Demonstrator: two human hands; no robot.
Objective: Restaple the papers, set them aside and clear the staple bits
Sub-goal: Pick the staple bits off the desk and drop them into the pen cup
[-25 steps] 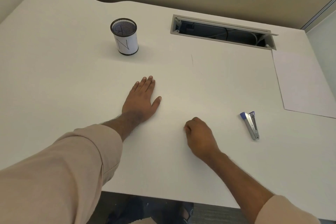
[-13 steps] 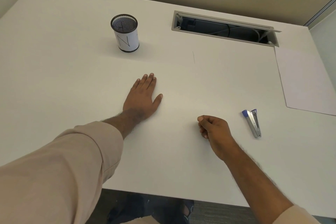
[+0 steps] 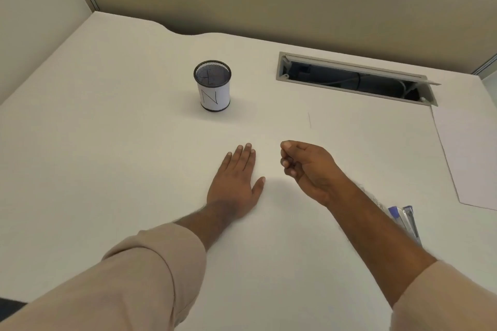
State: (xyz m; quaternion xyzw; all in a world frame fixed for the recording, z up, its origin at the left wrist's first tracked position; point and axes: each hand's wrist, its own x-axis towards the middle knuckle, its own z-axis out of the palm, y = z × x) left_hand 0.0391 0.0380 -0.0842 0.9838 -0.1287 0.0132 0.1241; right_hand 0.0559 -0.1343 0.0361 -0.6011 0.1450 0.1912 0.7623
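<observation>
White desk [image 3: 107, 169] fills the view, beige partition walls along its far and left edges. Far-right part of the desk: open cable slot [image 3: 355, 80], lid tipped up, dark inside, cables visible. Papers [image 3: 473, 158] lie flat at the right edge of the desk, just below the slot's right end, partly cut off by the frame; can't tell whether they're stapled.

Left arm in a beige sleeve [image 3: 121, 277] comes in from the near-left corner. Left hand [image 3: 236, 183] is flat, palm down on the desk mid-surface, fingers together, thumb out, holding nothing. Right hand [image 3: 306, 166] hovers just right of it, off the surface with a shadow under it, fingers curled in and thumb pressed to the fingertips in a tight pinch. Can't tell whether anything is in the pinch, too small to see.

Mesh pen cup [image 3: 212, 86] stands upright toward the far edge, left of the slot, white label with a handwritten "N", well apart from both hands.

Stapler [image 3: 406, 220], blue and silver, lies near the right edge, mostly hidden behind the right forearm.

Thin dark line [image 3: 309, 120] on the desk between slot and right hand; can't tell what it is.
</observation>
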